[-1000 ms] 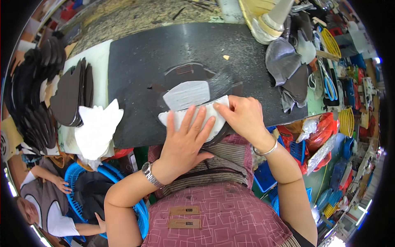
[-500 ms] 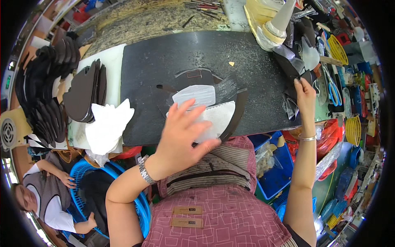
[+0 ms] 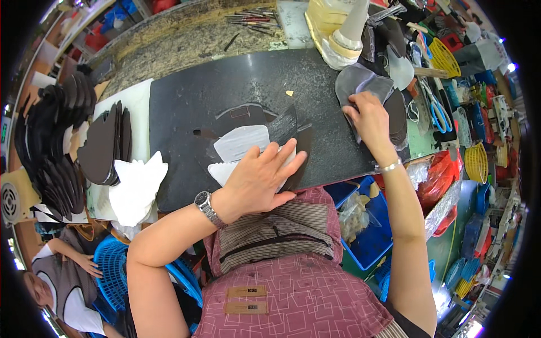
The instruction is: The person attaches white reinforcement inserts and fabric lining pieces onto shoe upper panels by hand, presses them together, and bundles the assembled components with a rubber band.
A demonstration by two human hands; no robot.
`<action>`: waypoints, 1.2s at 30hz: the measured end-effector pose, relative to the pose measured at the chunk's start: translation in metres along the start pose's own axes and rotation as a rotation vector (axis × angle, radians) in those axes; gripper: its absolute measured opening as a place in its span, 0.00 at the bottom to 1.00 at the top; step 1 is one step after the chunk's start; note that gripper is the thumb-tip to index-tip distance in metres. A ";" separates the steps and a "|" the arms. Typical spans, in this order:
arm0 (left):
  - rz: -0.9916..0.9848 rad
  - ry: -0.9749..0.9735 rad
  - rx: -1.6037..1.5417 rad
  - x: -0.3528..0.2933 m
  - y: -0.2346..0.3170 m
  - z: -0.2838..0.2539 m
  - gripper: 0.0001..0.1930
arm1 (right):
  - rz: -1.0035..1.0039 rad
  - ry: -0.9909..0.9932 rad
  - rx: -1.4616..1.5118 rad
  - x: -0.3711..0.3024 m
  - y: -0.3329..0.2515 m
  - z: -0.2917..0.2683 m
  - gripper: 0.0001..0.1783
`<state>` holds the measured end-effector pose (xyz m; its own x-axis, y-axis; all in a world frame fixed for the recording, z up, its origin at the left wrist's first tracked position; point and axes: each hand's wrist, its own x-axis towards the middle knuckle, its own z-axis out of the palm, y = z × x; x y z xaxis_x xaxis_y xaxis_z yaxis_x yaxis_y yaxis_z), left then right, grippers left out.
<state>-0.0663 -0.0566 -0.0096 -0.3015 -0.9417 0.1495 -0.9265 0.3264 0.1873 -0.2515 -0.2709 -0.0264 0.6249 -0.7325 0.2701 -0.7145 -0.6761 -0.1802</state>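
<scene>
My left hand [image 3: 253, 177] lies with its fingers spread over a white sheet piece [image 3: 222, 172] in front of me. Beside its fingertips are a pale grey translucent piece [image 3: 243, 142] and a dark shoe-upper piece [image 3: 284, 125], all flat on the black work board [image 3: 194, 90]. My right hand [image 3: 369, 121] is closed, with thumb and fingers pinching the near edge of a curved dark piece with a shiny grey face [image 3: 360, 81], at the board's right side. A stack of similar dark pieces [image 3: 398, 121] lies just right of that hand.
Stacked dark cut pieces [image 3: 104, 146] and white sheets [image 3: 135, 188] lie left. Slim tools [image 3: 253, 21] lie at the back; a cone-topped container [image 3: 344, 42] and blue-handled scissors [image 3: 439, 112] stand or lie right. A blue bin [image 3: 366, 242] is below. Another person [image 3: 62, 276] sits lower left.
My left hand has come down onto the white sheet piece. My right hand has moved left, bringing the curved dark piece over the board's right side. The whole view has shifted slightly.
</scene>
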 end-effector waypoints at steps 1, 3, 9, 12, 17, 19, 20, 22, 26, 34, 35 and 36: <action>0.003 -0.023 -0.040 0.001 0.000 -0.003 0.36 | -0.005 -0.052 -0.013 0.003 0.000 0.004 0.20; 0.009 -0.044 -0.076 0.004 -0.002 -0.009 0.37 | 0.117 -0.019 0.171 0.007 0.014 0.009 0.17; -0.322 -0.002 -1.055 0.039 -0.021 -0.028 0.34 | 0.487 0.433 1.058 0.009 0.065 -0.008 0.14; -0.373 0.160 -1.637 0.081 0.002 -0.028 0.27 | 0.167 0.572 0.485 0.002 0.017 -0.043 0.12; -0.396 0.491 -1.228 0.122 0.008 -0.013 0.18 | -0.397 0.328 0.391 -0.044 -0.077 -0.056 0.10; -0.177 0.603 -0.988 0.104 0.009 -0.034 0.16 | -0.016 0.068 0.878 -0.073 -0.083 -0.061 0.10; 0.052 0.677 -0.518 0.094 0.008 -0.038 0.16 | 0.123 0.016 1.240 -0.088 -0.079 -0.058 0.13; 0.283 0.689 0.068 0.078 0.016 -0.033 0.19 | 0.250 0.002 1.762 -0.108 -0.076 -0.052 0.23; 0.256 0.595 0.159 0.053 0.027 -0.011 0.17 | 0.587 -0.242 1.899 -0.117 -0.081 -0.058 0.19; 0.143 0.442 -0.531 0.023 0.056 -0.009 0.22 | 0.520 -0.194 1.721 -0.125 -0.081 -0.094 0.10; 0.100 0.465 -0.830 0.020 0.062 -0.018 0.24 | 0.408 -0.182 1.676 -0.123 -0.082 -0.103 0.10; 0.040 0.496 -0.935 0.015 0.059 -0.024 0.26 | 0.415 -0.206 1.631 -0.121 -0.085 -0.106 0.08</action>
<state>-0.1198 -0.0492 0.0272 -0.0069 -0.8589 0.5121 -0.3126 0.4883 0.8148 -0.2995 -0.1161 0.0568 0.6142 -0.7772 -0.1368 0.1331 0.2729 -0.9528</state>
